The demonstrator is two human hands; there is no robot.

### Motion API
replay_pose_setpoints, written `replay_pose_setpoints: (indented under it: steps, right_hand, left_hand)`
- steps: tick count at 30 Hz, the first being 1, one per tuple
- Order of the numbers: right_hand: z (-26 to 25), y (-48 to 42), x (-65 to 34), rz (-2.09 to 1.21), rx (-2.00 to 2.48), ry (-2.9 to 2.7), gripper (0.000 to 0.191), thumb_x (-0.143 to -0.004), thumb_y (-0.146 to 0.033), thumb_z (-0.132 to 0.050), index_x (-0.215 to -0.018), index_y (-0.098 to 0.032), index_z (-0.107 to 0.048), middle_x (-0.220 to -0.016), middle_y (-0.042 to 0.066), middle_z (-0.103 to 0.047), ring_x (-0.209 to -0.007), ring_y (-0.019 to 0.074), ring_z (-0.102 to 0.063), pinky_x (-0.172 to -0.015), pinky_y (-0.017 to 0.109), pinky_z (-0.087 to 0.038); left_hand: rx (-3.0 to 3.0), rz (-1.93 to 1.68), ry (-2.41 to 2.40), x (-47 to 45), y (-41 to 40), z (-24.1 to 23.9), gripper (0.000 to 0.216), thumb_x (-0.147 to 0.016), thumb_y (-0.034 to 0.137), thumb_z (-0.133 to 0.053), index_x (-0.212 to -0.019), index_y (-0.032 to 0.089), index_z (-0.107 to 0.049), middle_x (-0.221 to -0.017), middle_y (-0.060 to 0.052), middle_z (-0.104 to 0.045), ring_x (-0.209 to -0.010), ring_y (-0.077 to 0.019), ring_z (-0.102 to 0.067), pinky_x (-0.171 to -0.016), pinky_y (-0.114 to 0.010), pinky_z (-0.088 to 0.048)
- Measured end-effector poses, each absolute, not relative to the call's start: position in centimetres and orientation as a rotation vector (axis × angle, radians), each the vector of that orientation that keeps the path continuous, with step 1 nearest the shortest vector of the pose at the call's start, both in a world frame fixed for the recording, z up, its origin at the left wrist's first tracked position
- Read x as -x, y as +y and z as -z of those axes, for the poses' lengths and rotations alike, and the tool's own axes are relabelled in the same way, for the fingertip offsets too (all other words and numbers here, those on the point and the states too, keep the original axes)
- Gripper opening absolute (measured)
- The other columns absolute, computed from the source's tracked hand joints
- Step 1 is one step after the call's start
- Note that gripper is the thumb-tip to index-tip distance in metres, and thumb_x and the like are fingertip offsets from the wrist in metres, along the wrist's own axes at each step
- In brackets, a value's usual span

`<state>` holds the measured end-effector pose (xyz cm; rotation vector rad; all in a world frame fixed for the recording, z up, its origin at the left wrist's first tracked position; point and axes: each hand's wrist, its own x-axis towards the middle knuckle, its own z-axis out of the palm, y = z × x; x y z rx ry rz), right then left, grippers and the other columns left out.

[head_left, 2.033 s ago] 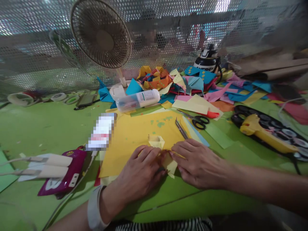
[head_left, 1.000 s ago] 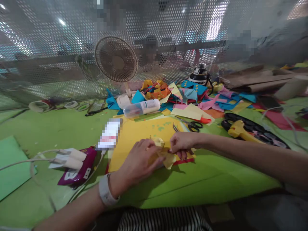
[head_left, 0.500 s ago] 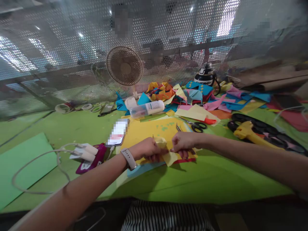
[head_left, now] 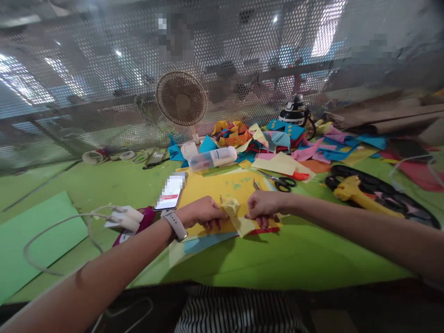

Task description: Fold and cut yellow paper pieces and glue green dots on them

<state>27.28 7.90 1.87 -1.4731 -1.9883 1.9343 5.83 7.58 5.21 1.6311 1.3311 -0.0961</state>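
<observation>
A small pale yellow folded paper [head_left: 241, 225] stands between my hands, with a raised, hollow-looking upper part and a flap pointing down toward me. My left hand [head_left: 207, 212], with a watch on the wrist, pinches its left edge between thumb and forefinger. Opposite it, my right hand [head_left: 264, 206] has closed fingers at the paper's right edge. The undersides of both hands are hidden. Beneath them lie a large yellow sheet [head_left: 208, 185] and a light blue sheet [head_left: 208, 242]. Just beyond my right hand are black-handled scissors [head_left: 284, 183] and the tips of tweezers [head_left: 256, 184].
A phone [head_left: 171, 190], white chargers [head_left: 126, 218] with a looping cable and a green sheet [head_left: 41, 240] lie leftward. Behind are a clear bottle [head_left: 212, 157], a fan [head_left: 181, 98] and heaped coloured paper [head_left: 277, 138]. A yellow glue gun [head_left: 364, 196] rests on a black tray at right.
My left hand has shifted a little to the left, so more of the folded paper's upper part shows. My right hand stays nearly in place. The view has tilted slightly.
</observation>
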Motion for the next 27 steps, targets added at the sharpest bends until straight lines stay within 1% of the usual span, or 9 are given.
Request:
replay_pose_setpoints:
  steps: [4,7,9,12,14,16,18,24,27]
  right_hand:
    - [-1.6,7.5,-27.1,-1.887,1.502,-1.986,0.021,-0.073,-0.029,-0.06,-0.062,-0.014,-0.051,-0.049,0.001,-0.065,-0.041,0.0106,-0.06,-0.03,0.015,-0.028]
    - [-1.3,6.5,-26.6,-1.838,1.514,-1.957,0.024,-0.076,-0.029,-0.056,-0.059,-0.013,-0.052,-0.05,0.002,-0.065,-0.039,0.0094,-0.058,-0.031,0.015,-0.028]
    - [-1.3,5.7,-26.1,-1.855,1.484,-1.948,0.028,-0.078,-0.03,-0.053,-0.056,-0.013,-0.052,-0.051,0.004,-0.065,-0.037,0.009,-0.057,-0.032,0.016,-0.03]
    - [-1.9,5.2,-25.5,-1.768,1.443,-1.999,0.025,-0.078,-0.033,-0.052,-0.064,-0.012,-0.055,-0.054,0.003,-0.064,-0.038,0.0097,-0.055,-0.037,0.018,-0.036]
    - [-2.4,5.6,-25.5,-1.416,1.429,-2.097,0.021,-0.075,-0.035,-0.057,-0.077,-0.013,-0.058,-0.06,0.001,-0.063,-0.046,0.0109,-0.057,-0.044,0.02,-0.04]
    - [-2.8,6.3,-25.6,-1.005,1.351,-2.224,0.026,-0.072,-0.036,-0.063,-0.088,-0.016,-0.059,-0.07,0.001,-0.062,-0.059,0.0127,-0.058,-0.054,0.023,-0.043]
    - [-2.8,7.0,-25.8,-0.791,1.236,-2.362,0.027,-0.071,-0.037,-0.065,-0.089,-0.018,-0.061,-0.08,0.002,-0.06,-0.069,0.0138,-0.057,-0.062,0.025,-0.043]
    - [-1.9,7.3,-25.6,-0.724,1.082,-2.497,0.014,-0.076,-0.032,-0.062,-0.08,-0.019,-0.062,-0.087,0.002,-0.055,-0.08,0.0145,-0.054,-0.073,0.027,-0.041]
    - [-1.9,7.2,-25.3,-0.765,1.035,-2.466,0.012,-0.078,-0.03,-0.06,-0.08,-0.018,-0.061,-0.086,0.002,-0.054,-0.079,0.0135,-0.054,-0.071,0.026,-0.041]
  left_hand:
    - [-1.877,-0.194,1.381,-5.6,5.8,-5.0,0.041,-0.078,0.048,-0.048,-0.062,0.012,-0.062,-0.052,-0.003,-0.06,-0.046,-0.0124,-0.054,-0.047,-0.023,-0.042]
    - [-2.356,-0.562,1.26,-5.3,4.5,-4.4,0.028,-0.083,0.038,-0.046,-0.083,0.016,-0.064,-0.082,-0.005,-0.066,-0.077,-0.0169,-0.06,-0.069,-0.028,-0.047]
    - [-2.572,-0.634,1.154,-5.1,4.0,-3.8,0.023,-0.085,0.032,-0.046,-0.092,0.018,-0.063,-0.095,-0.006,-0.065,-0.09,-0.0178,-0.057,-0.079,-0.032,-0.045]
    - [-2.77,-0.549,1.068,-4.6,3.7,-3.2,0.022,-0.087,0.026,-0.045,-0.097,0.017,-0.061,-0.096,-0.007,-0.065,-0.091,-0.0177,-0.057,-0.08,-0.034,-0.046]
    - [-2.841,-0.479,1.039,-4.4,3.4,-2.9,0.02,-0.087,0.024,-0.044,-0.096,0.016,-0.061,-0.095,-0.007,-0.065,-0.09,-0.0176,-0.057,-0.078,-0.033,-0.047]
    - [-2.88,-0.434,0.99,-4.3,3.2,-2.8,0.02,-0.087,0.022,-0.044,-0.096,0.016,-0.06,-0.095,-0.007,-0.064,-0.09,-0.0175,-0.057,-0.078,-0.033,-0.047]
    - [-2.914,-0.434,0.935,-4.1,2.9,-2.7,0.02,-0.088,0.022,-0.044,-0.098,0.015,-0.06,-0.094,-0.007,-0.064,-0.091,-0.0172,-0.057,-0.08,-0.033,-0.047]
    - [-3.008,-0.407,0.829,-3.6,2.9,-2.1,0.021,-0.088,0.016,-0.042,-0.101,0.014,-0.058,-0.098,-0.008,-0.064,-0.092,-0.0168,-0.058,-0.082,-0.032,-0.049]
    - [-3.014,-0.363,0.785,-3.3,3.1,-1.9,0.022,-0.087,0.015,-0.043,-0.105,0.013,-0.056,-0.102,-0.008,-0.062,-0.095,-0.0176,-0.057,-0.084,-0.034,-0.048]
